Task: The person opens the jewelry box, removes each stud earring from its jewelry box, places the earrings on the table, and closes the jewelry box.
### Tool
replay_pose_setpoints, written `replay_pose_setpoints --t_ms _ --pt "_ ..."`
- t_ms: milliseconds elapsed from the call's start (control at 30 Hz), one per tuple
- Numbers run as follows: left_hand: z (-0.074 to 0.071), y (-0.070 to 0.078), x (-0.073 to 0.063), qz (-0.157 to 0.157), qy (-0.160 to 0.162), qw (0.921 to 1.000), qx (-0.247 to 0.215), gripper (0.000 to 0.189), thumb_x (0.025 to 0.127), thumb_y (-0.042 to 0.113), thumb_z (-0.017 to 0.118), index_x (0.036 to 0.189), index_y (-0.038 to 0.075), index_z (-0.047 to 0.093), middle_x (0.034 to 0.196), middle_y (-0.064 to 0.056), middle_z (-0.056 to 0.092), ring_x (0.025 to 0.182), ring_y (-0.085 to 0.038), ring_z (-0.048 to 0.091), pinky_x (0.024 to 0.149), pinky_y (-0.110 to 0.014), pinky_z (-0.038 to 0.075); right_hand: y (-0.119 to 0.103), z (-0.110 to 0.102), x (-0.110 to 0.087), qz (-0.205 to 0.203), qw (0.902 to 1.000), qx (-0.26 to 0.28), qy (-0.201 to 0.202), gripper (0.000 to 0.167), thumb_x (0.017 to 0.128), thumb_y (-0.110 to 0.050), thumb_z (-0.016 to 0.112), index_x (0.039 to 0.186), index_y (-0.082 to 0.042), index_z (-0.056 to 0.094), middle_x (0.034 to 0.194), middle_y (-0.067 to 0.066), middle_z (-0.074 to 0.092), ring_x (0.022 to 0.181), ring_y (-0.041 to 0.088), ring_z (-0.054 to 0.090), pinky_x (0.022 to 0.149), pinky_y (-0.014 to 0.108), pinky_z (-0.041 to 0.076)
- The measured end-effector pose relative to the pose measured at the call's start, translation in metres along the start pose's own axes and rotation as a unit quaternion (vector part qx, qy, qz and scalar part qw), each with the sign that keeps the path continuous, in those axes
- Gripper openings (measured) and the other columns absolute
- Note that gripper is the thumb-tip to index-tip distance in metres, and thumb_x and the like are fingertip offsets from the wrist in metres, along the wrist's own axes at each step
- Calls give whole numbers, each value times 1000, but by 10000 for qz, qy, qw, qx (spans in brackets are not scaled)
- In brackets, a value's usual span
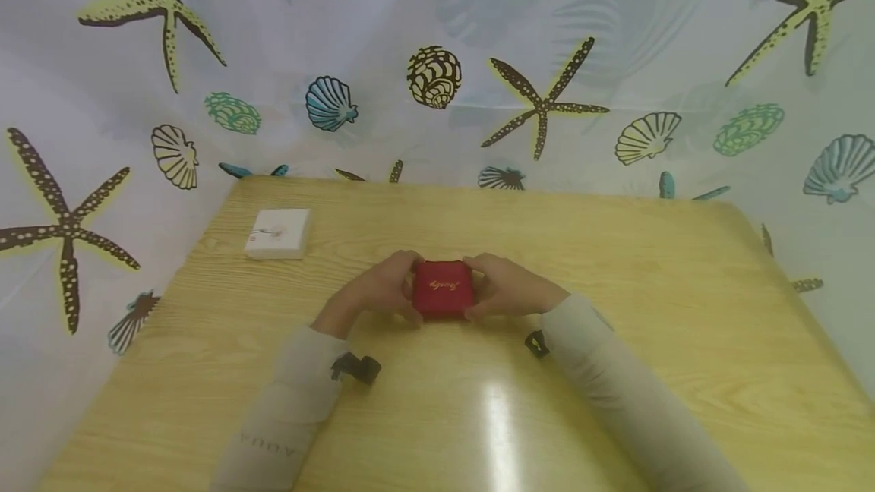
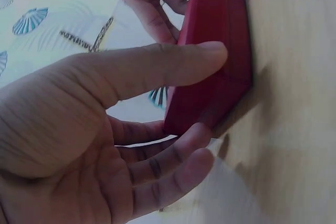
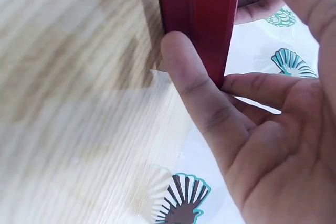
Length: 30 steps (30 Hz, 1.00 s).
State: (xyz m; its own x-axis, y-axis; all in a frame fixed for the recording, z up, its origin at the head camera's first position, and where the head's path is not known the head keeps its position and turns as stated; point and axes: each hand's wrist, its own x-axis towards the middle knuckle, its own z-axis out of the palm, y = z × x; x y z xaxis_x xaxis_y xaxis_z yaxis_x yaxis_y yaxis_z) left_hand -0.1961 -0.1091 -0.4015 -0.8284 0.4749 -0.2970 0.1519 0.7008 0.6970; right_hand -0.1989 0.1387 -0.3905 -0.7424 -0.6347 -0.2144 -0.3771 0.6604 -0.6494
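A small red jewelry box (image 1: 443, 291) with gold script on its lid is at the middle of the table in the head view; its lid is down. My left hand (image 1: 393, 287) grips its left side, thumb (image 2: 205, 59) along the near face and fingertips behind. From the opposite side my right hand (image 1: 509, 287) holds the right end, with one digit laid along the near face and another at the far edge (image 3: 252, 85). In the left wrist view the box (image 2: 210, 35) stands close over the wood, its shadow beside it.
Toward the back left of the wooden table (image 1: 601, 264) lies a white box (image 1: 279, 234) with a faint printed design. A curtain (image 1: 383, 29) with starfish and shells hangs behind the far edge and down both sides. Dark wrist cameras (image 1: 357, 367) sit below both sleeves.
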Motion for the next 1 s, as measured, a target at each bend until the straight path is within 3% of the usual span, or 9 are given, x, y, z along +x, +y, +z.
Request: replay_pose_setpoints --t_ms 467,600,800,900,1000 --pt "30 18 -11 53 153 9998 137 94 66 16 93 143 3 40 125 -8 54 91 -19 58 80 -31 52 5 10 -41 -163 9990 -172 373 84 76 -19 84 144 8 42 130 18 60 107 24 59 97 43 52" --pt "33 18 -14 72 157 9998 128 97 67 18 93 146 5 39 132 -9 52 90 -19 57 80 -31 51 3 11 -48 -91 9987 -288 407 88 75 -23 85 146 7 42 135 20 57 105 26 62 94 43 53" --pt "37 12 -15 -59 110 9997 -224 108 66 16 93 152 5 29 151 -15 41 103 -24 61 89 -35 54 -14 5 -50 418 9911 -1157 509 106 72 -43 87 152 2 34 155 21 37 124 36 57 97 52 53" --pt "38 8 -14 18 105 9991 -404 106 66 14 93 151 6 31 151 -14 42 104 -24 60 89 -36 53 -25 5 -43 477 9876 -1402 527 107 70 -44 87 152 0 36 157 21 37 137 39 47 102 56 49" --pt "39 3 -12 242 115 9980 -579 101 65 13 93 148 7 35 145 -11 46 100 -22 57 85 -33 51 -33 10 -33 537 9875 -1437 368 106 69 -42 88 152 -1 36 157 19 37 139 37 44 103 56 48"
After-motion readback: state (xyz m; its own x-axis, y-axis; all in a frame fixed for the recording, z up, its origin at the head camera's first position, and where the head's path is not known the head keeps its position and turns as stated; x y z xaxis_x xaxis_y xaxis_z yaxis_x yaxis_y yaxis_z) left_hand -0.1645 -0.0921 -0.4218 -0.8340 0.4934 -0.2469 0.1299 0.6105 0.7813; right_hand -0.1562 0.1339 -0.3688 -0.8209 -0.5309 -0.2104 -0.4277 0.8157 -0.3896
